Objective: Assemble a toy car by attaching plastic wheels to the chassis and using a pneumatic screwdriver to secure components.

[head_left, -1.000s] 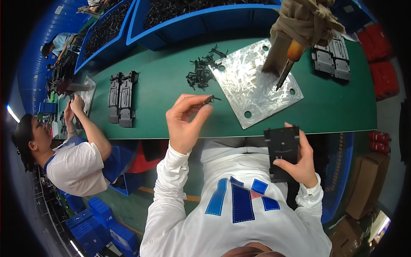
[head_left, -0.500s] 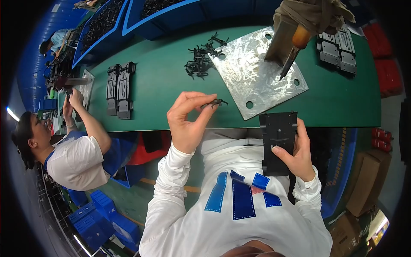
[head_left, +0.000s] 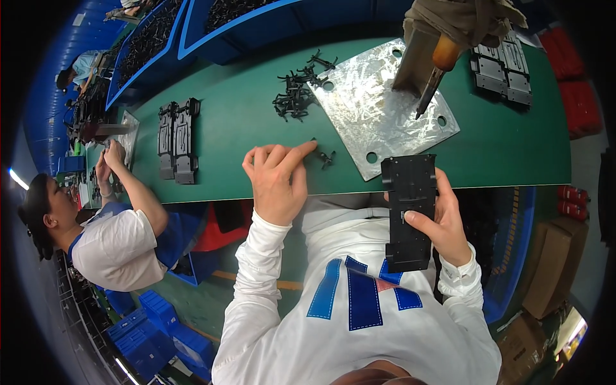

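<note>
My right hand [head_left: 449, 221] grips a flat black rectangular plastic plate [head_left: 410, 192], its thumb pressed on the face and the other fingers behind. The plate stands on end in front of the bench's near edge. My left hand [head_left: 277, 179] is held over that edge, index finger stretched out and fingers apart. Just right of its fingertips is a small black branched plastic part [head_left: 326, 159], seemingly on the green bench top. A tiny dark spot shows at the index fingertip, too small to name. Farther back lies a loose pile of similar black parts [head_left: 294, 93].
A metal plate [head_left: 359, 96] carries an upright post wrapped in cloth, with an orange-handled pointed tool [head_left: 444, 54] hanging there. Black plates lie at left [head_left: 178, 141] and far right [head_left: 504, 70]. Blue bins [head_left: 250, 38] line the back. A co-worker [head_left: 109, 237] sits at left.
My left hand has let go of the small branched part, which now sits beside its fingertips, and the index finger has straightened. The plate in my right hand has shifted slightly and turned more upright.
</note>
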